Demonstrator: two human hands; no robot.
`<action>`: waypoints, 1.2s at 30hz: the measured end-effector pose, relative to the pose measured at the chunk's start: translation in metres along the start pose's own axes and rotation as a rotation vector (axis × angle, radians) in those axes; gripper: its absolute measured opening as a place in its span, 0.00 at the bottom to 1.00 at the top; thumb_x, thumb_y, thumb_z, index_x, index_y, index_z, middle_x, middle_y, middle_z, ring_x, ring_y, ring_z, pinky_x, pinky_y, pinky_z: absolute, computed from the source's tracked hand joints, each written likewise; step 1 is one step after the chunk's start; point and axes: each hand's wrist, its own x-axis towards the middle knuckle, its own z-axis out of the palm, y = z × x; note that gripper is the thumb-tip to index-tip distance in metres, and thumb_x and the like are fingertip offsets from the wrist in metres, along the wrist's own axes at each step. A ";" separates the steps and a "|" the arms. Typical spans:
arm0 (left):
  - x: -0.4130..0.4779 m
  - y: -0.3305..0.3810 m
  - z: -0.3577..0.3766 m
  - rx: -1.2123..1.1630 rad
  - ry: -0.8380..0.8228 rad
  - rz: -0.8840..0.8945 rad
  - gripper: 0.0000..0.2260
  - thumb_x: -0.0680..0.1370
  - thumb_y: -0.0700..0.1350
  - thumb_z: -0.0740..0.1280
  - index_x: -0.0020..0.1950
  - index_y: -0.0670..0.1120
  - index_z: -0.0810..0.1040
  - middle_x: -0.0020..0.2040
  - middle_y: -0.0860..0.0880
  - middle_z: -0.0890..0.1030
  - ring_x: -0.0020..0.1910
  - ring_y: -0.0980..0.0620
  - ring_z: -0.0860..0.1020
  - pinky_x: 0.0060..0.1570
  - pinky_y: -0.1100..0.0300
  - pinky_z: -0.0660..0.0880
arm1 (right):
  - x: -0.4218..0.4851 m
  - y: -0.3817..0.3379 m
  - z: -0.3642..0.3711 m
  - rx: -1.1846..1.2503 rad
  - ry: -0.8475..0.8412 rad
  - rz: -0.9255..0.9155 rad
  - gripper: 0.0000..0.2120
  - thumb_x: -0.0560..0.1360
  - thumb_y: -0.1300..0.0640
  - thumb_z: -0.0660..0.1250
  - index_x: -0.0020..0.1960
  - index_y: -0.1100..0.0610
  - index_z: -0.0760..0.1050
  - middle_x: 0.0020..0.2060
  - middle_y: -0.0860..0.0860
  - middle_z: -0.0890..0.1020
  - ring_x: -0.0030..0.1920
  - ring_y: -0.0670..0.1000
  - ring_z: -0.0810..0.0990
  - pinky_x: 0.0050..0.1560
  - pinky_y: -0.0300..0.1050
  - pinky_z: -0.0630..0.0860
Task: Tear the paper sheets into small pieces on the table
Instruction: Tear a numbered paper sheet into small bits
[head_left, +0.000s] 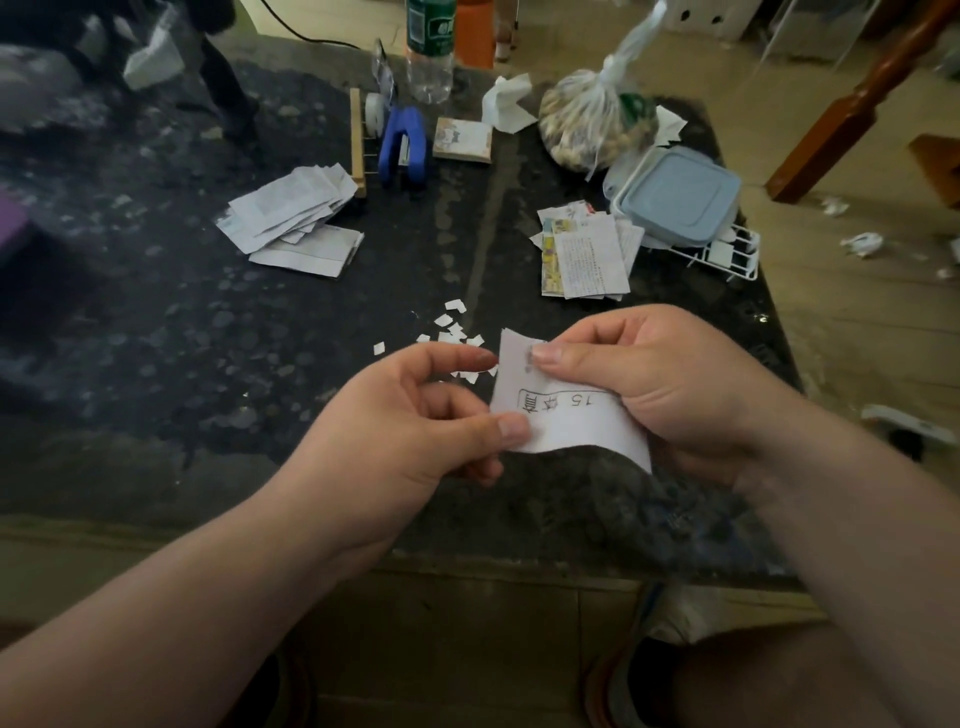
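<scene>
A white paper slip with printed characters hangs above the dark table. My right hand pinches its upper right part, thumb on top. My left hand pinches its lower left edge with the thumb, while the index finger points toward the slip's top left corner. Several small torn bits lie on the table just behind my hands. One stack of paper sheets lies at the back left, and another stack of printed sheets lies at the back right.
Behind the stacks stand a blue stapler, a wooden rack, a small notepad, a water bottle, a bag of nuts and a blue-lidded box on a white wire rack. The table's front edge is near my arms.
</scene>
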 end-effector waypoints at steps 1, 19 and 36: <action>-0.002 0.000 0.000 -0.026 -0.019 0.025 0.26 0.64 0.40 0.79 0.61 0.44 0.78 0.32 0.46 0.79 0.30 0.50 0.78 0.33 0.62 0.77 | -0.002 -0.004 -0.002 0.033 -0.015 0.013 0.06 0.73 0.60 0.73 0.45 0.64 0.82 0.38 0.60 0.86 0.36 0.54 0.86 0.35 0.44 0.83; -0.015 0.007 -0.016 0.084 -0.304 0.353 0.12 0.74 0.40 0.71 0.58 0.47 0.85 0.52 0.43 0.86 0.52 0.45 0.84 0.51 0.58 0.80 | -0.017 -0.020 -0.010 0.362 -0.455 0.201 0.07 0.65 0.66 0.67 0.38 0.70 0.80 0.28 0.62 0.81 0.24 0.53 0.82 0.22 0.37 0.76; -0.019 0.009 -0.009 0.154 -0.257 0.542 0.09 0.75 0.43 0.74 0.54 0.44 0.85 0.48 0.50 0.85 0.43 0.52 0.84 0.46 0.63 0.78 | 0.005 0.001 -0.014 0.753 -0.789 0.216 0.18 0.82 0.73 0.44 0.58 0.78 0.70 0.49 0.76 0.80 0.50 0.71 0.84 0.52 0.57 0.83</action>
